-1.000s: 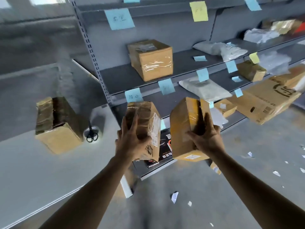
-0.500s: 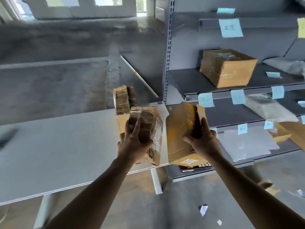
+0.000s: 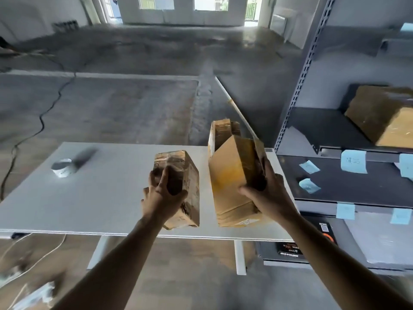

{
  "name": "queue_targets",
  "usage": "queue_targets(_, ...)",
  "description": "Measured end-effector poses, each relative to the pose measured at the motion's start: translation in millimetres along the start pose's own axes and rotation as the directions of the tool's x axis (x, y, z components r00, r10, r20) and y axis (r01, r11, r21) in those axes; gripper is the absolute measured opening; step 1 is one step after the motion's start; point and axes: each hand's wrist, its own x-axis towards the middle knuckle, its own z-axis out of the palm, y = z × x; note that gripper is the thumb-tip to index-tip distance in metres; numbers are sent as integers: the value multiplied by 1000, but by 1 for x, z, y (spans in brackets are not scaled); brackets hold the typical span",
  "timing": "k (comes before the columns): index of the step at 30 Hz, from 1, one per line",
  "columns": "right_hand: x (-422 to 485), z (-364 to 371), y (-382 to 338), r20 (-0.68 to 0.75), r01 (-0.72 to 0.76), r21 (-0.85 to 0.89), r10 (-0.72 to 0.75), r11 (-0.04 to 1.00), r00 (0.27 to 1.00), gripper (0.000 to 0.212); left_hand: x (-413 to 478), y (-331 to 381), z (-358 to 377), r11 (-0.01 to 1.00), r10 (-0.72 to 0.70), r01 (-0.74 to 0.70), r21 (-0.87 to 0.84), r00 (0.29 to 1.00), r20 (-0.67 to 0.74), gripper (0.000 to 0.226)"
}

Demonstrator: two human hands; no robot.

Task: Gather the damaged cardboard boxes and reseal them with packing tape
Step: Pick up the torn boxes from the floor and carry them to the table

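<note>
While the left hand (image 3: 162, 198) grips a taped box (image 3: 183, 182), the right hand (image 3: 266, 193) holds a larger box (image 3: 230, 175) over the white table (image 3: 100, 193).

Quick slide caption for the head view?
Left hand grips a crumpled taped box, right hand a larger cardboard box, at the white table.

the smaller box (image 3: 190, 175) is creased brown cardboard under glossy, wrinkled clear tape. the larger box (image 3: 228, 175) is smooth matt cardboard with a shiny taped side. the table (image 3: 100, 198) top looks smooth, matt white. the shelving upright (image 3: 300, 86) is grey painted metal, perforated; its labels (image 3: 353, 161) are pale blue paper. the floor (image 3: 111, 108) is rough, blotchy concrete.
</note>
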Motion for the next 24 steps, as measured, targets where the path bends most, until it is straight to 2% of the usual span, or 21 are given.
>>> queue_targets(7, 37, 20, -29, 74, 25, 8, -26, 1000, 997, 115, 30, -2, -16, 996, -76, 78, 33, 995, -57, 94)
queue_targets(10, 62, 26, -43, 57, 59, -30, -57, 998, 997, 113, 50, -4, -21, 992, -104, 109, 65, 992, -72, 93)
queue_targets(12, 76, 27, -48, 36, 71, 13, -72, 997, 997, 113, 62, -4, -22, 989, -118, 124, 83, 990, -72, 94)
queue_targets(19, 124, 4, -58, -149, 113, 173, -87, 978, 985, 107, 109, 6, -11, 983, -116, 121, 138, 992, -45, 94)
queue_targets(24, 151, -2, -57, -328, 64, 223, 13, 973, 944, 100, 166, 8, 14, 992, -15, 11, 126, 999, 32, 94)
